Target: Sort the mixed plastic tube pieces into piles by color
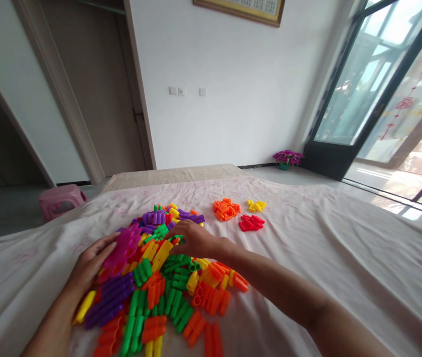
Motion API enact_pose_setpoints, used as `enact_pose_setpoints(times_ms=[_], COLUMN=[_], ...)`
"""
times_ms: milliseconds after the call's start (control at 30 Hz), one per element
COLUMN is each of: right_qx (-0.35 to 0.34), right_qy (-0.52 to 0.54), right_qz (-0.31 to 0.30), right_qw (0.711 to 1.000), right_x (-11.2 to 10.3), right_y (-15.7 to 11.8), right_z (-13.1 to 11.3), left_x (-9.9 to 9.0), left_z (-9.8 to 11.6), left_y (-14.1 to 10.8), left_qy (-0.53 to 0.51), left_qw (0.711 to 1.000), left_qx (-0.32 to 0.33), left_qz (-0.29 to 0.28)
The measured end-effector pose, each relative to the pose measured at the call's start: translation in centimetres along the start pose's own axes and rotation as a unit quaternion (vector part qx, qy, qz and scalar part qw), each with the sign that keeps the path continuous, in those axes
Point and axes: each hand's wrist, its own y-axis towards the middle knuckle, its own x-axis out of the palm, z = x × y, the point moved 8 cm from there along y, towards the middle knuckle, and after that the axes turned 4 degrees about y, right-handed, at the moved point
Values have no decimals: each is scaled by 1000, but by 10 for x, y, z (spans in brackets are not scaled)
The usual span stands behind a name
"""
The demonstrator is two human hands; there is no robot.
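Observation:
A heap of colourful plastic tube-like building pieces (pixel 175 267) spreads over the cloth in front of me. At its left side, my left hand (pixel 92 260) grips the edge of a magenta scalloped piece (pixel 123 249), thumb and fingers closed on it. My right hand (pixel 196 239) reaches over the middle of the heap, its fingers bent downward and apart around green and orange pieces, with nothing clearly held. Close to its fingertips lies a yellow piece (pixel 161 255). Purple joined tubes (pixel 110 299) lie below my left hand.
Beyond my right hand are small separate piles of orange pieces (pixel 226 209), red pieces (pixel 251 223) and yellow pieces (pixel 256 206). A pale wrinkled cloth (pixel 315 238) covers the table. A pink stool (pixel 63 201) stands at the left, a potted flower (pixel 287 158) by the wall.

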Motion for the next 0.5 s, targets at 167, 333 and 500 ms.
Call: enact_pose_setpoints(times_ms=[167,333,500], right_qx=[-41,40,163], right_qy=[-121,-38,207], right_qz=[-33,15,102], right_qw=[991,998,959], right_x=[23,4,-18], right_y=[9,2,-18], right_z=[-23,-5,30], left_x=[-2,-1,-10], left_z=[-5,-16,-1], left_y=[3,8,2], left_qy=[-3,-16,4], left_qw=[1000,1000,999], left_qx=[-3,-9,17], left_qz=[6,-12,50])
